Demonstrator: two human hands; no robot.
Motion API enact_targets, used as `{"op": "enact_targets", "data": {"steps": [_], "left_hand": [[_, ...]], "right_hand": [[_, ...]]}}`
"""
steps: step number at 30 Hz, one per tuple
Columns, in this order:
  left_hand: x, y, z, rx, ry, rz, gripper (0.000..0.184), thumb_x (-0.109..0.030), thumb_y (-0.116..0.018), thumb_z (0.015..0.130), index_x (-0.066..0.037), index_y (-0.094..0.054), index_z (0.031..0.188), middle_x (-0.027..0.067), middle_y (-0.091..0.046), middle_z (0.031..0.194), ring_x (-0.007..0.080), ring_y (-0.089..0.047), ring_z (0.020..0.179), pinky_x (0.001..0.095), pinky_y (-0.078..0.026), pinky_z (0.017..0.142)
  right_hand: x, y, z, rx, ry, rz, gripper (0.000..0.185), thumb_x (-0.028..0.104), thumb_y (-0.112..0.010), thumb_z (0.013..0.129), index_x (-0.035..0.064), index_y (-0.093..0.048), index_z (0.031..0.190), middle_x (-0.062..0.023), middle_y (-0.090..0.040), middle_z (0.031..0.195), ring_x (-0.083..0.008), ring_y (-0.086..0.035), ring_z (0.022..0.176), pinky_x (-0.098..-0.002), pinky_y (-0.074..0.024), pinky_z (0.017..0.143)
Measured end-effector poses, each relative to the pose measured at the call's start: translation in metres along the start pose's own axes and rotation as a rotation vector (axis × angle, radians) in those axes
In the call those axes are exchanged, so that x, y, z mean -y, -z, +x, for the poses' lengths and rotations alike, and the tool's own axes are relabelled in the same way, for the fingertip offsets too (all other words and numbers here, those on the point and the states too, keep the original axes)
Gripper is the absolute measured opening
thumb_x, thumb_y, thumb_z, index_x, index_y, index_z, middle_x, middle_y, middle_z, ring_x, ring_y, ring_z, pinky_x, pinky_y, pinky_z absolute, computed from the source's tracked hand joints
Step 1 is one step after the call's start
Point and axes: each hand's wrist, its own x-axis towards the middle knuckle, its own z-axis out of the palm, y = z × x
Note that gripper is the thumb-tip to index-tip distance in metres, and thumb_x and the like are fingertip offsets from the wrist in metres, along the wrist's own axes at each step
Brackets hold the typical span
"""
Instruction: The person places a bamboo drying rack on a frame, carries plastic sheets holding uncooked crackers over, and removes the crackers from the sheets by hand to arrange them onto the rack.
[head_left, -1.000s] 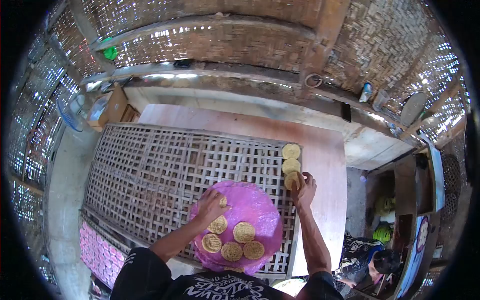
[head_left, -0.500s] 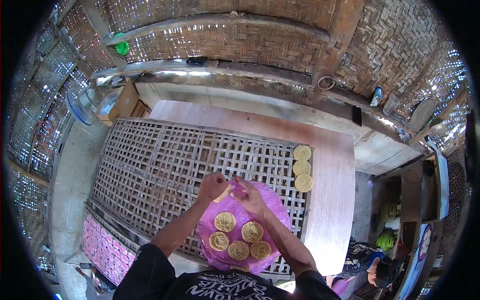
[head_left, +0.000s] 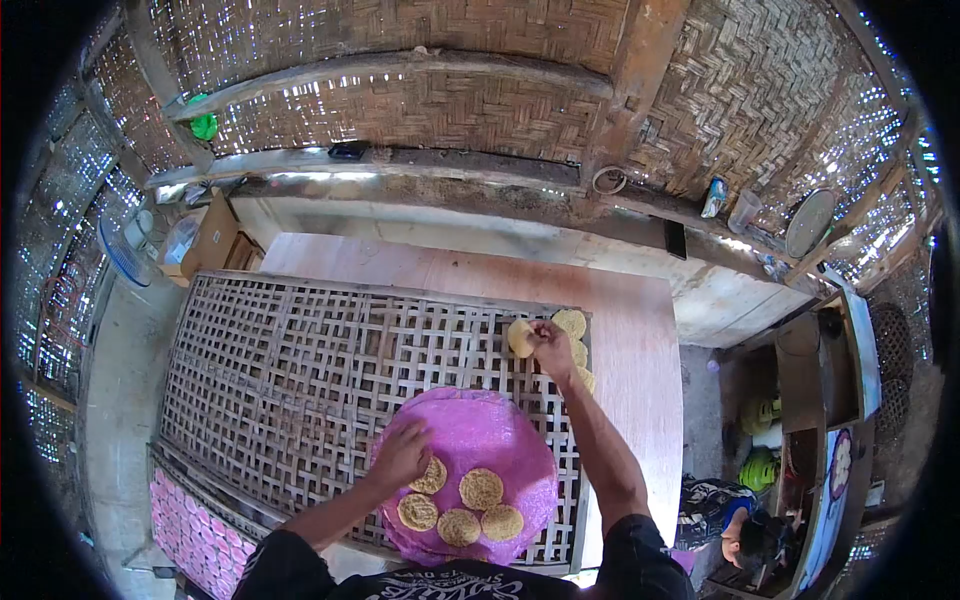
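Observation:
In my right hand (head_left: 546, 347) is a round yellowish disc (head_left: 520, 339), pinched by its edge over the far right corner of the woven bamboo rack (head_left: 300, 360). Beside it a column of similar discs (head_left: 570, 322) lies along the rack's right edge, partly hidden by my hand and forearm. My left hand (head_left: 402, 452) is over the left part of a round pink sheet (head_left: 480, 425), next to one disc (head_left: 430, 476). Its fingers are bent, and what they hold, if anything, is hidden. Several more discs (head_left: 481, 489) lie on the near half of the pink sheet.
A wooden board (head_left: 630, 400) extends beyond the rack at the back and right. Another rack with pink rounds (head_left: 195, 520) stands at the lower left. Another person (head_left: 735, 530) is low at the right, near shelves (head_left: 810, 400). A cardboard box (head_left: 210, 235) and a fan (head_left: 122, 250) are at the back left.
My hands were together over the pink sheet and have parted. My right hand has carried a disc to the far right corner of the rack; my left hand has moved nearer the discs on the sheet.

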Motion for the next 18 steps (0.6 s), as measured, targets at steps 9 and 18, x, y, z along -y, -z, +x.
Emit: {"op": "enact_targets", "data": {"steps": [9,18], "left_hand": [[-0.006,0.002,-0.029,0.242,0.081,0.103,0.033,-0.014,-0.062,0.081,-0.006,-0.06,0.113,0.0153,-0.059,0.116,0.0328,-0.057,0.105,0.0454,-0.048,0.09],[-0.048,0.044,-0.001,0.461,0.346,-0.306,0.027,-0.029,-0.068,0.082,-0.007,-0.059,0.095,0.0151,-0.063,0.09,0.0321,-0.064,0.085,0.0413,-0.05,0.074]], "right_hand": [[0.027,0.018,0.018,-0.261,0.366,-1.11,0.03,0.021,-0.065,0.082,0.0096,-0.068,0.11,-0.0177,-0.062,0.108,-0.0377,-0.06,0.096,-0.0474,-0.0493,0.081],[0.069,-0.046,-0.19,0.489,-0.172,-0.38,0.042,0.044,-0.06,0.093,0.0033,-0.071,0.095,-0.0124,-0.069,0.079,-0.0175,-0.067,0.072,-0.0342,-0.0533,0.062]]}}
